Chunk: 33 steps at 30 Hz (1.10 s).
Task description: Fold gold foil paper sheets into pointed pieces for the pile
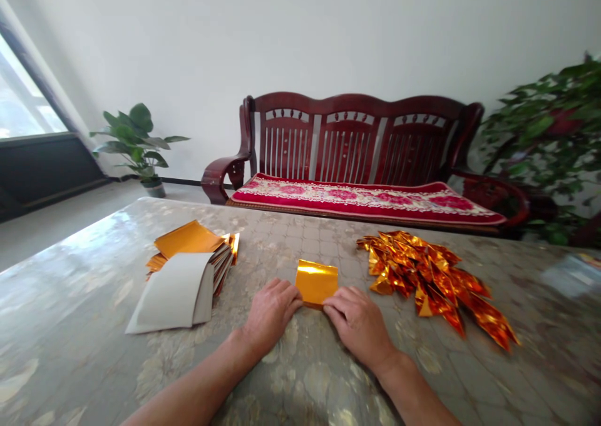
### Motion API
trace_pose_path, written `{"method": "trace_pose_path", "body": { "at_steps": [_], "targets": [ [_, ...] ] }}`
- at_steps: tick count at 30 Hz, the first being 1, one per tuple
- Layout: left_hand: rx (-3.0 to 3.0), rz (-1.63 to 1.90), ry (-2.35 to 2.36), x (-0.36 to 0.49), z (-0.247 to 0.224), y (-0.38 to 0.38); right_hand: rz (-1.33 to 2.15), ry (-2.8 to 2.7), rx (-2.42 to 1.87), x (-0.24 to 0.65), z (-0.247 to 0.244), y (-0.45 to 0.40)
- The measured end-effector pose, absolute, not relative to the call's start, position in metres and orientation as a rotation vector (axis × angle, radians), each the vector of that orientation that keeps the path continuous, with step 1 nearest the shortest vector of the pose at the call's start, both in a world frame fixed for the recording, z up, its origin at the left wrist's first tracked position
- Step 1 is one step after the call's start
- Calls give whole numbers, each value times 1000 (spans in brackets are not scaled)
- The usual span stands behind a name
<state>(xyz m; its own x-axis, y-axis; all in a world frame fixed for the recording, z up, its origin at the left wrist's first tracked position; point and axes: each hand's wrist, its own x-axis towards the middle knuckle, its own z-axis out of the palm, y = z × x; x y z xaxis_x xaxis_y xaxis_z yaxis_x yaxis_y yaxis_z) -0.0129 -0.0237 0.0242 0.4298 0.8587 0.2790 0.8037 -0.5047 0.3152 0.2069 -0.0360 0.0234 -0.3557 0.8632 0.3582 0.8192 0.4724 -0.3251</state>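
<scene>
A small sheet of shiny gold paper (pixel 317 282) lies on the patterned table cover (pixel 282 376), in front of me at the middle. My left hand (pixel 275 310) pinches its near left corner, and my right hand (pixel 359 319) pinches the near right corner. The near edge of the sheet looks folded or curled; the far edge catches the light. Left of my hands sits a stack of gold sheets (pixel 188 239) with pale backing sheets (pixel 169 291) fanned beside it. To the right spreads a pile of folded gold foil pieces (pixel 432 276).
A clear plastic packet (pixel 573 276) rests at the table's right edge. Beyond the table stands a dark red wooden bench (pixel 352 144) with a red floral cover (pixel 342 194). Potted plants stand at the left (pixel 138 138) and the right (pixel 549 132).
</scene>
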Motion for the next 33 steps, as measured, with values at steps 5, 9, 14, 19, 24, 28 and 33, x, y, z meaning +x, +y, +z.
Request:
{"method": "trace_pose_path", "body": {
  "at_steps": [5,9,14,19,24,28,33],
  "targets": [
    [2387,551,1620,-12,24,-17,273,-2160,-1495,207,23,-31],
    [2353,509,1686,-10,25,-15,262,-2131,-1530,206,25,-32],
    [2349,460,1733,-7,28,-13,193,-2123,-1554,204,26,-31],
    [2340,408,1794,-7,29,-12,172,-2097,-1623,202,24,-27],
    [2365,395,1818,-6,28,-11,162,-2099,-1658,200,25,-27],
    [2389,383,1825,-5,28,-11,145,-2101,-1664,198,26,-27],
    [2401,364,1840,-4,29,-11,120,-2111,-1658,198,26,-27]
  ]
}}
